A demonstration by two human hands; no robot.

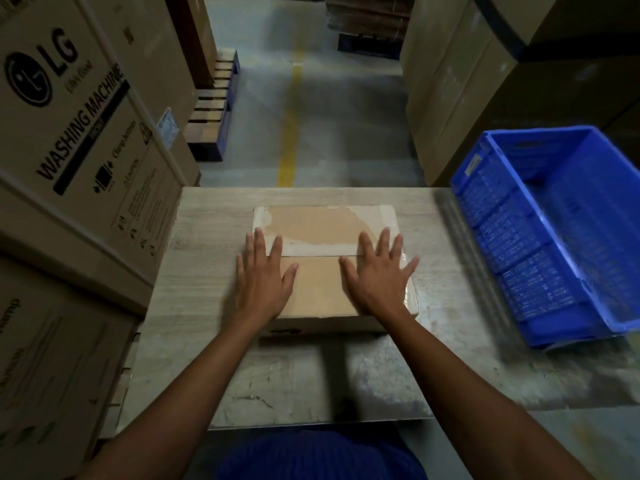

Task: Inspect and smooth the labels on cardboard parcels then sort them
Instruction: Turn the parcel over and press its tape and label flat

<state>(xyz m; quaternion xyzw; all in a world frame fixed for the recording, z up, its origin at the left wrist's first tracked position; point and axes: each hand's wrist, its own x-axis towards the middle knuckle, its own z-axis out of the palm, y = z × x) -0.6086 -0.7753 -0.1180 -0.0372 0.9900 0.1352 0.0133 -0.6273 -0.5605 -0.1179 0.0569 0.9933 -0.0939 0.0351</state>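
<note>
The parcel [329,268] lies flat mid-table [194,341], long axis left–right. Left hand [265,277] and right hand [379,275] press its top, fingers splayed flat — the right is nearer the blue crate [512,216]. No label is discernible, perhaps from blur.

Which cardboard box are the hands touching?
The flat brown cardboard parcel on the grey wooden table: left hand and right hand lie flat on it. The tall printed washing-machine carton stands untouched.
</note>
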